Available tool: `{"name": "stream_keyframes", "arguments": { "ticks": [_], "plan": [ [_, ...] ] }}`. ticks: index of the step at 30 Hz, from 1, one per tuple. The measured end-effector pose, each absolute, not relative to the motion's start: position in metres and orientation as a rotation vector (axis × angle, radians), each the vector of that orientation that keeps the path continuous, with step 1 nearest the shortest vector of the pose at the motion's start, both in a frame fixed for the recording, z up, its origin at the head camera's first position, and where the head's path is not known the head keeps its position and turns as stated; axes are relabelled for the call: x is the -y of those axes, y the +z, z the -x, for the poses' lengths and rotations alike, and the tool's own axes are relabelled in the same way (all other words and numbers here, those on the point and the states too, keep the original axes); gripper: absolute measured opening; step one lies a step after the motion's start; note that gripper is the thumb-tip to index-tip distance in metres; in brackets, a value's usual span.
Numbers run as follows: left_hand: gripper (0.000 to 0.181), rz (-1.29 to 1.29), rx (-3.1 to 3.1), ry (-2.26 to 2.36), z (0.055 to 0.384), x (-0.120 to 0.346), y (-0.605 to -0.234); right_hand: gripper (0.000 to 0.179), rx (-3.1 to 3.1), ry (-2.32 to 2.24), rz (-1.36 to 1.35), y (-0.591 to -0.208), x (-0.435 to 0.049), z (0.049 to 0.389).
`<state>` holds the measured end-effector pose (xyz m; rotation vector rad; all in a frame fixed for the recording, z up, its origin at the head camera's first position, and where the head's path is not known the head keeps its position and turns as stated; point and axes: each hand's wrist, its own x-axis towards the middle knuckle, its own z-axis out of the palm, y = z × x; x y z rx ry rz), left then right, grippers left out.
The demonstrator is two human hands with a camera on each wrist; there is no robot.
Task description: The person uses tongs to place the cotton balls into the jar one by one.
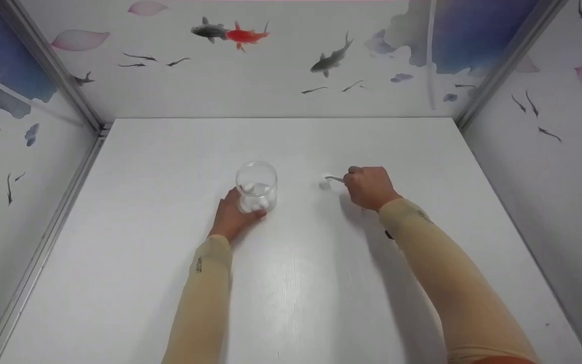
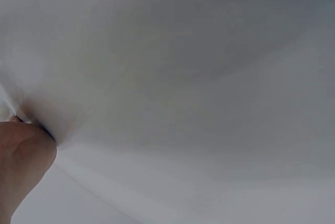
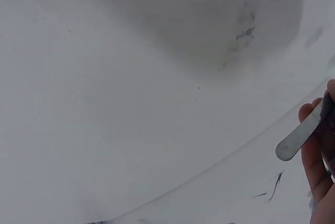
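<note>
My left hand (image 1: 234,216) grips the lower side of a clear round jar (image 1: 257,175), which stands upright on the white table. Several small white balls, like cotton balls (image 1: 257,203), lie at the bottom of the jar. In the left wrist view only part of the left hand (image 2: 23,164) shows at the edge. To the right, my right hand (image 1: 370,187) holds metal tweezers (image 3: 296,141), their tips pointing left. By the tips is a small white ball (image 1: 325,185); whether they pinch it I cannot tell.
The white table (image 1: 291,283) is bounded by a back wall (image 1: 271,91) and side walls printed with fish and petals. Metal rails (image 1: 81,96) run along the corners. A small dark thing (image 1: 389,234) shows at the right sleeve's cuff.
</note>
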<state>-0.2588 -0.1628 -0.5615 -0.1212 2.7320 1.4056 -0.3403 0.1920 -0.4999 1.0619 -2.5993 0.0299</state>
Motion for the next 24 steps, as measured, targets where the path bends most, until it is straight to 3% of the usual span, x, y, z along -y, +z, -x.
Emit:
{"name": "stream_keyframes", "arguments": {
  "ticks": [24],
  "plan": [
    [0.106,0.150,-2.716,1.338,0.257,0.161,-0.557,0.013,2.485,-0.023,-1.178,-0.451,-0.134,0.331]
  ]
}}
